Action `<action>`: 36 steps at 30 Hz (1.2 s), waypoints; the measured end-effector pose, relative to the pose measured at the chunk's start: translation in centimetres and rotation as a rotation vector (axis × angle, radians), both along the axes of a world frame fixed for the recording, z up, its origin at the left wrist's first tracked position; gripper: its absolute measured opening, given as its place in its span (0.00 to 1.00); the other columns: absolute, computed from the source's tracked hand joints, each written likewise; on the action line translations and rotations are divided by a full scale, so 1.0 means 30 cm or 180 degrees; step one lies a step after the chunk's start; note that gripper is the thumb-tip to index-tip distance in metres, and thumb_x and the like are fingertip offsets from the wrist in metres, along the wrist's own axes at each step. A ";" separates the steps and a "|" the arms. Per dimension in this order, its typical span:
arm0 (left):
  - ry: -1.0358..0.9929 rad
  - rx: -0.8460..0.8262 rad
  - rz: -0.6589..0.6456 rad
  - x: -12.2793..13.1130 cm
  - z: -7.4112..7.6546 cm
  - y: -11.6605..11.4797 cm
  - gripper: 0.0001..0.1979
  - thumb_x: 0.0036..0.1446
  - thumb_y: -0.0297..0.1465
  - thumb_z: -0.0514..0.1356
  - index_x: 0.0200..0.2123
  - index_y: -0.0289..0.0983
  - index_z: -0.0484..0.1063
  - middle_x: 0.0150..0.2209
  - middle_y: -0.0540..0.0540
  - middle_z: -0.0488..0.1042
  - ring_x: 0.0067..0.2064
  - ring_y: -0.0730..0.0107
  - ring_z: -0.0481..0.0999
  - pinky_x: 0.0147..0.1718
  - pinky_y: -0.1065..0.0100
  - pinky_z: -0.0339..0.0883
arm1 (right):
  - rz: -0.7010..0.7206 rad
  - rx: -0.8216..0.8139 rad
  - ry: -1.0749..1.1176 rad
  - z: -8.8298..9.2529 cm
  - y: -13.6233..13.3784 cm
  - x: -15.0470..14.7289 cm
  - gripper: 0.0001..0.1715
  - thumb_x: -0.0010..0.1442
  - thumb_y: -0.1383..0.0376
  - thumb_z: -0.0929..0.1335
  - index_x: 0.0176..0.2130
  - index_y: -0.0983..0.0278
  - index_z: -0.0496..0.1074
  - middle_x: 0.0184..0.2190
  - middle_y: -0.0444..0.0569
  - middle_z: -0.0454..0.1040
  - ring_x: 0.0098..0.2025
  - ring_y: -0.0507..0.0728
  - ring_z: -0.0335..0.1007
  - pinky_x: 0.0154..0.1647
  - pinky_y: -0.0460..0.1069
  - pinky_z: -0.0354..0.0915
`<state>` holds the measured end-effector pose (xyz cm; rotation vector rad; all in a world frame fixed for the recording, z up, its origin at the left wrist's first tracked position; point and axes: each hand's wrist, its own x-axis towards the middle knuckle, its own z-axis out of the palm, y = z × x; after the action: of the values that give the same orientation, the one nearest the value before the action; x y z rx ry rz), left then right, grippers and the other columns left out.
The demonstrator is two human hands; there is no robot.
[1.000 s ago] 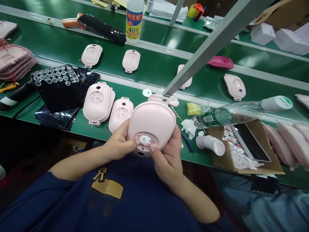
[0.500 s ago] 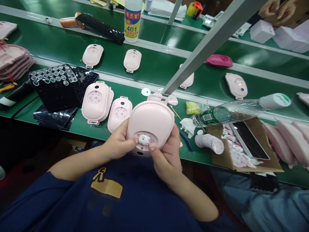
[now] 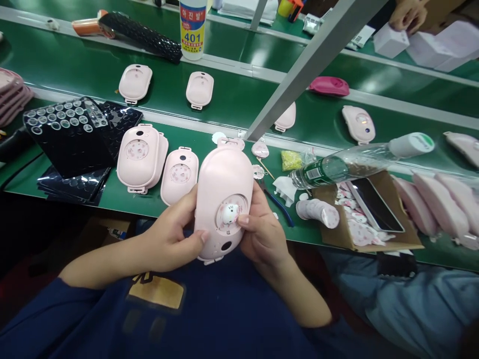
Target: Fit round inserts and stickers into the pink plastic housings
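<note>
I hold a pink oval plastic shell (image 3: 223, 184) upright in front of my chest with both hands. My left hand (image 3: 170, 238) wraps its left edge, thumb pressed on the lower front. My right hand (image 3: 262, 232) grips the right edge, its thumb touching a small white cat-face piece (image 3: 229, 214) seated in the round recess on the shell's front. A dark hole (image 3: 226, 246) shows below that recess.
Two more pink shells (image 3: 140, 156) (image 3: 179, 174) lie on the green bench beside black trays of round stickers (image 3: 71, 132). At right are a plastic bottle (image 3: 355, 162), a cardboard box (image 3: 374, 214) with a phone and small white pieces, and pink shells on the belt behind. Another person's hand (image 3: 402, 15) is at top right.
The shell has been tilted up and turned so its long axis stands vertical and the front faces me. My left thumb slid from the cat piece to the lower edge.
</note>
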<state>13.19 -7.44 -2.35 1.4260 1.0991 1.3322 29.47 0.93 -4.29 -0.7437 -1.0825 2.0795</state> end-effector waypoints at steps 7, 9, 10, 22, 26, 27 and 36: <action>0.0109 0.0035 -0.0017 -0.004 0.002 -0.004 0.32 0.58 0.25 0.60 0.66 0.41 0.60 0.61 0.40 0.69 0.59 0.46 0.70 0.56 0.54 0.69 | 0.0071 -0.0145 0.0145 0.012 0.002 0.000 0.48 0.46 0.61 0.73 0.64 0.51 0.57 0.57 0.45 0.73 0.59 0.66 0.69 0.61 0.65 0.67; 0.0103 0.0058 -0.0019 -0.004 0.004 -0.003 0.32 0.58 0.24 0.60 0.66 0.40 0.60 0.61 0.40 0.70 0.59 0.46 0.71 0.55 0.54 0.69 | 0.0077 -0.0202 0.0165 0.017 0.002 -0.002 0.48 0.46 0.62 0.73 0.64 0.51 0.57 0.57 0.45 0.73 0.59 0.65 0.69 0.60 0.65 0.67; 0.0103 0.0078 -0.0029 -0.005 0.005 -0.003 0.32 0.58 0.24 0.59 0.66 0.40 0.60 0.61 0.40 0.70 0.59 0.46 0.71 0.54 0.55 0.70 | 0.0079 -0.0227 0.0166 0.019 0.000 -0.004 0.48 0.47 0.63 0.73 0.63 0.51 0.57 0.56 0.45 0.73 0.59 0.65 0.69 0.60 0.64 0.67; -0.0305 -0.0167 -0.0192 -0.016 -0.026 -0.020 0.32 0.63 0.29 0.59 0.68 0.47 0.55 0.64 0.42 0.66 0.60 0.52 0.71 0.55 0.58 0.70 | 0.0766 0.0952 -0.0251 0.077 0.126 0.036 0.42 0.54 0.64 0.73 0.64 0.51 0.60 0.65 0.43 0.64 0.67 0.63 0.60 0.63 0.60 0.64; 0.0079 -0.0403 -0.0236 -0.045 -0.011 -0.017 0.28 0.65 0.31 0.59 0.66 0.48 0.59 0.63 0.42 0.67 0.61 0.51 0.70 0.57 0.56 0.69 | 0.1662 0.1794 -0.0515 0.274 0.307 0.043 0.35 0.52 0.67 0.73 0.59 0.55 0.69 0.58 0.43 0.73 0.60 0.64 0.68 0.57 0.57 0.69; 0.0241 -0.0428 -0.0209 -0.055 -0.006 -0.014 0.28 0.65 0.31 0.59 0.66 0.49 0.59 0.64 0.42 0.66 0.61 0.51 0.70 0.59 0.55 0.67 | 0.1774 0.2003 -0.0580 0.337 0.352 0.048 0.34 0.51 0.68 0.73 0.57 0.55 0.71 0.55 0.42 0.74 0.58 0.64 0.70 0.55 0.56 0.70; 0.0062 -0.0821 0.0484 -0.146 -0.060 -0.048 0.21 0.59 0.42 0.64 0.55 0.47 0.75 0.56 0.42 0.77 0.53 0.49 0.78 0.52 0.56 0.74 | 0.1053 0.3263 -0.2142 0.861 0.621 0.153 0.33 0.42 0.73 0.75 0.50 0.57 0.79 0.45 0.42 0.80 0.50 0.64 0.76 0.48 0.55 0.74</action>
<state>8.82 -8.87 -4.17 1.1875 1.3616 1.2311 34.07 19.55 21.54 -0.7333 -2.4808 1.1621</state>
